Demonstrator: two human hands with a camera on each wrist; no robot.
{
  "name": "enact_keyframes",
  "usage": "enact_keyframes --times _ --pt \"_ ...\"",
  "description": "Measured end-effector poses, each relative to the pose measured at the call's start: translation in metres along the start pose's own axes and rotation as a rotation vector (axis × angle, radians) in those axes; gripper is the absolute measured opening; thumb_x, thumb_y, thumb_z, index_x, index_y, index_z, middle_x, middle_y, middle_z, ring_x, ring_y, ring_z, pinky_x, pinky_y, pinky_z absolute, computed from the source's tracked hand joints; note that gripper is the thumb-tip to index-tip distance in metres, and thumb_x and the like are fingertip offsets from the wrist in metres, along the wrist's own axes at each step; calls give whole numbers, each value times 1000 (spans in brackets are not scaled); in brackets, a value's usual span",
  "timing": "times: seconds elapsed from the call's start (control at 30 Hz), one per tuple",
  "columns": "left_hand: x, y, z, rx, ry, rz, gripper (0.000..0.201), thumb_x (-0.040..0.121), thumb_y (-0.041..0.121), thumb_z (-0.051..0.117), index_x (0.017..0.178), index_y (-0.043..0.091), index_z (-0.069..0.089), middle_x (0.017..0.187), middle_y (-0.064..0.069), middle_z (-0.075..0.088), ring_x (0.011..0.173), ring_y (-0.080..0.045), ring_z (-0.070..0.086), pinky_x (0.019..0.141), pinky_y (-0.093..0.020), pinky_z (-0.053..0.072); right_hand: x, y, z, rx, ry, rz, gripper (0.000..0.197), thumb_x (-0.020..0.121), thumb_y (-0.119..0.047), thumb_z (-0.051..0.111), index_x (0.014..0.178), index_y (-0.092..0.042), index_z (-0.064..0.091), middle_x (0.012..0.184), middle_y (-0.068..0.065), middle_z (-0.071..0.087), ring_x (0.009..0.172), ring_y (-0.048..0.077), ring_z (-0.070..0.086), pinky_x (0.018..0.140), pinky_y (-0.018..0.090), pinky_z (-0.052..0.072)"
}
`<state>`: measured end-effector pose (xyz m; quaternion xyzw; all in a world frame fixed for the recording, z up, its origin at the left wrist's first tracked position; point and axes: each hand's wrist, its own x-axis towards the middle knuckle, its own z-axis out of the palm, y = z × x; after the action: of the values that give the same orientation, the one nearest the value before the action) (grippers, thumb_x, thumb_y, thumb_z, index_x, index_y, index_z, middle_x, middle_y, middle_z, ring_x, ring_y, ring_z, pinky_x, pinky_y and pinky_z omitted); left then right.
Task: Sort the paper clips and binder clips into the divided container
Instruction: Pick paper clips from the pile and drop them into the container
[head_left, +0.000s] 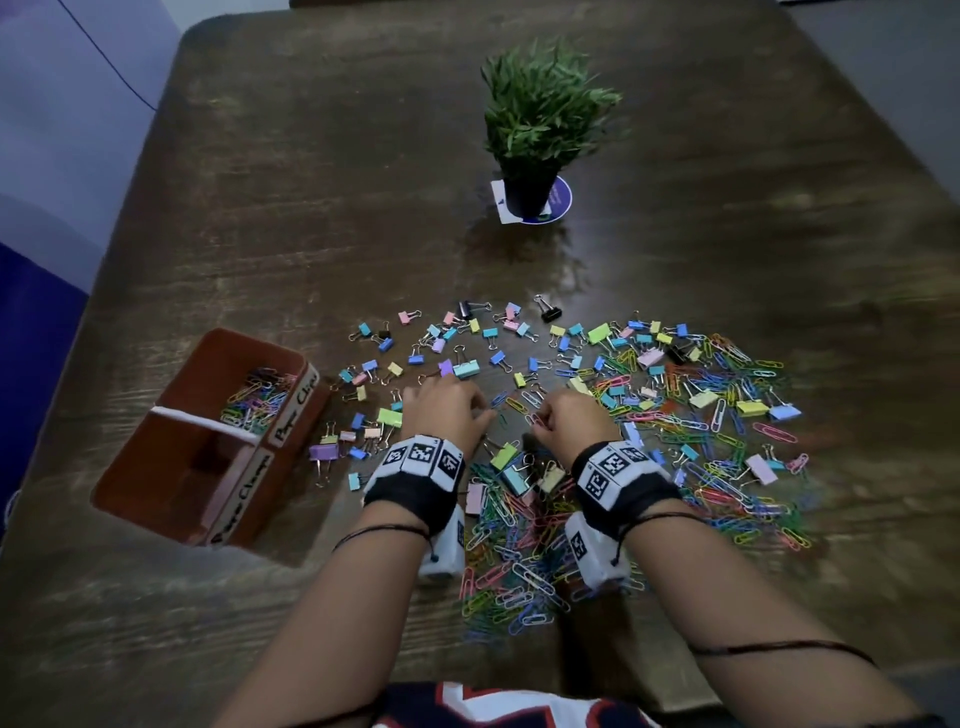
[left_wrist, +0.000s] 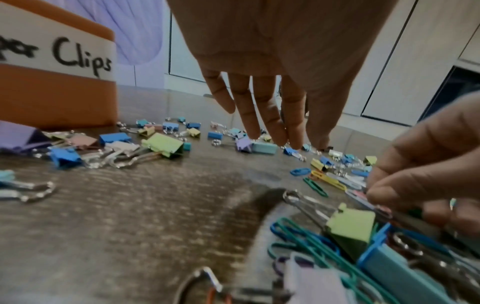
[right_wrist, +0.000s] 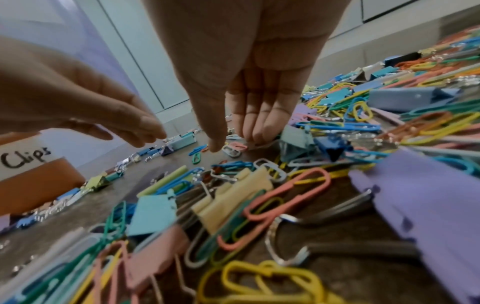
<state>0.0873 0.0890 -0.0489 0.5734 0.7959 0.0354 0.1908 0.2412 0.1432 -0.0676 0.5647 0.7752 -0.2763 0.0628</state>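
An orange divided container (head_left: 156, 470) stands at the left; its far compartment holds coloured paper clips (head_left: 254, 400), and its near compartment looks empty. Binder clips (head_left: 465, 368) are scattered across the middle of the table. A dense pile of paper clips (head_left: 519, 545) mixed with binder clips lies in front and to the right. My left hand (head_left: 485, 413) hovers over the table with fingers (left_wrist: 267, 123) hanging straight and nothing seen in them. My right hand (head_left: 540, 418) is just beside it, its fingertips (right_wrist: 249, 137) down on the table pinching a pink paper clip (right_wrist: 237, 146).
A potted green plant (head_left: 540, 114) stands on a coaster at the back centre. The container's side (left_wrist: 59, 98) carries a white label reading "Clips". A black binder clip (head_left: 549, 310) lies at the far edge of the scatter. The wooden table (head_left: 311, 218) stretches back and left.
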Motion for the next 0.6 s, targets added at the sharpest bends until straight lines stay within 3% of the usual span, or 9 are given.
enact_keyframes --times 0.13,0.23,0.47,0.6 --pt "12 10 13 40 -34 -50 26 87 52 60 85 27 62 99 3 61 103 -19 53 92 -38 33 6 -3 3 -93 -10 -24 20 91 -23 59 104 -9 62 106 10 61 94 28 62 81 37 53" --pt "14 13 23 17 -51 -81 27 86 52 61 86 25 60 102 3 59 103 -19 51 93 -39 33 10 -3 3 -130 -23 -15 16 92 -19 54 101 -10 65 106 10 62 91 29 63 80 37 54" --pt "14 12 33 -41 -45 -110 10 90 34 59 83 27 59 93 6 53 100 -17 51 92 -38 34 14 -6 -8 -220 -134 20 17 91 -25 59 103 -15 66 105 6 64 92 25 64 80 36 55" --pt "17 11 32 -51 -89 -147 13 85 28 61 74 29 55 92 6 56 99 -17 52 93 -39 36 14 -9 -11 -264 -146 25 17 91 -20 57 106 -15 64 107 7 65 93 26 64 78 35 53"
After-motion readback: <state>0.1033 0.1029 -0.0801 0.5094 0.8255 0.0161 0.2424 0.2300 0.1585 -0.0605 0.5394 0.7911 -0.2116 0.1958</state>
